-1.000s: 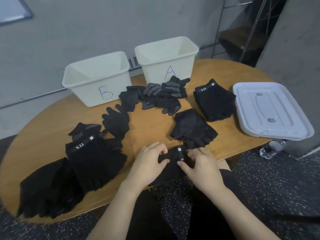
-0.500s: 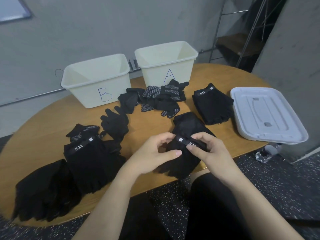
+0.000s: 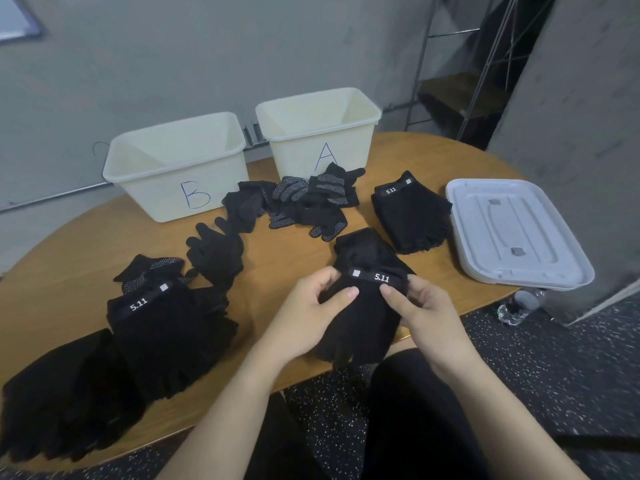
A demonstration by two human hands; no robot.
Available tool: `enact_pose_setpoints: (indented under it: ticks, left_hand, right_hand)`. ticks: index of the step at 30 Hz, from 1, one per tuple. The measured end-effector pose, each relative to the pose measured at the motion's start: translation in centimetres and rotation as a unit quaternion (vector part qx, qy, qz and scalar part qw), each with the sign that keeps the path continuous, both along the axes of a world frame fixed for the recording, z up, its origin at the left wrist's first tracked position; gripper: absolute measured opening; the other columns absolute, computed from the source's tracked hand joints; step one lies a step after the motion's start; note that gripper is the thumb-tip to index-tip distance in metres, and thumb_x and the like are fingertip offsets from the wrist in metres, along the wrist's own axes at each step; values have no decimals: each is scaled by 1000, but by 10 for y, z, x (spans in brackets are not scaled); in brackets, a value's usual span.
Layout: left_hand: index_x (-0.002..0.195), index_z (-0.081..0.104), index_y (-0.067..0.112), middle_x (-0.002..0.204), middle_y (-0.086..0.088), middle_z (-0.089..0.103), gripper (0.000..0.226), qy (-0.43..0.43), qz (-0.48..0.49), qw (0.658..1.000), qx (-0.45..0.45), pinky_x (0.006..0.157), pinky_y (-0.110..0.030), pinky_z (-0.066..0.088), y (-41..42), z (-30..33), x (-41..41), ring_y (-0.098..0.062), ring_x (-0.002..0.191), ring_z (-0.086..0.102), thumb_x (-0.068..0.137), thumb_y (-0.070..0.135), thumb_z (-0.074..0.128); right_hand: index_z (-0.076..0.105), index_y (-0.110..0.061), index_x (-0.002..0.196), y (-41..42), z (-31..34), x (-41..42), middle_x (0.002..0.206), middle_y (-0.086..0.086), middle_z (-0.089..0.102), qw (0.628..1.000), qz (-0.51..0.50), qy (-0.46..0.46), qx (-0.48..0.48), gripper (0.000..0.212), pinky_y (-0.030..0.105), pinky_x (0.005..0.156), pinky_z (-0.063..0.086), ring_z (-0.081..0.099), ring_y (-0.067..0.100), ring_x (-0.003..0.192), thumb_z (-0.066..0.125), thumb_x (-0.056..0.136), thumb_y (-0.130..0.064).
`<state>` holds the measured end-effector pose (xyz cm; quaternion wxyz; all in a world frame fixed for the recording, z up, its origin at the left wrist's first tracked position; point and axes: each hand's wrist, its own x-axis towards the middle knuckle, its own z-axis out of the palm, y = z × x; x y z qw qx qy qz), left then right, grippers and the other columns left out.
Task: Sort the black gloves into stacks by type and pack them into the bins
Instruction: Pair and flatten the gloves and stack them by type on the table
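My left hand [image 3: 311, 313] and my right hand [image 3: 420, 311] pinch the cuff of a black fingerless 5.11 glove [image 3: 360, 323] above the near table edge. Just behind it lies another fingerless glove [image 3: 363, 249]. A stack of 5.11 gloves [image 3: 412, 214] sits at the right, another 5.11 stack [image 3: 166, 327] at the left. Dotted-palm gloves [image 3: 311, 200] lie heaped in front of bin A [image 3: 318, 133]. Plain full-finger gloves [image 3: 216, 252] lie mid-table, with a pile of them [image 3: 59, 396] at the near left. Bin B [image 3: 176, 161] stands left of bin A; both look empty.
A white lid [image 3: 512, 233] lies upside down on the right end of the round wooden table [image 3: 294, 261]. A plastic bottle [image 3: 519, 304] lies on the floor below it. A metal shelf frame stands behind at the right.
Both hands lifted the 5.11 glove from the near table edge and brought it up and forward, over the fingerless glove behind; its cuff label now faces up.
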<state>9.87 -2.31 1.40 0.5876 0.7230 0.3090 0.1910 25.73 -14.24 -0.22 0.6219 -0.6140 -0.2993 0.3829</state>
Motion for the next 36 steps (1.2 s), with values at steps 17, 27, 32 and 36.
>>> enact_pose_setpoints:
  ticks: [17,27,32,36]
  left_hand:
    - [97,60,14,90,8,64,50,1,-7,1000,25,81,-43,50,12,-4,6,-9,87,60,97,63,53]
    - [109,73,20,108,1,77,14,-22,90,995,22,95,-52,58,23,5,55,-18,105,73,104,23,61]
    - [101,71,6,98,-10,78,28,14,135,990,28,90,-59,57,42,-2,71,-30,97,74,94,34,70]
    - [99,72,6,95,-8,79,43,47,151,987,23,92,-59,56,59,-9,79,-30,95,75,82,45,72]
  right_hand:
    - [71,-18,105,17,9,23,104,1,77,993,12,-111,38,10,43,88,59,73,18,101,62,102,-19]
    - [75,-18,113,9,3,39,106,-4,78,991,112,34,-67,20,20,77,57,74,10,98,69,95,-27]
    - [73,-12,103,12,-13,51,94,-1,79,995,23,-6,-97,9,26,60,57,75,16,83,66,100,-15]
    - [69,-9,91,25,-16,64,76,-2,75,990,-53,-68,-112,13,16,49,46,66,4,57,67,99,-19]
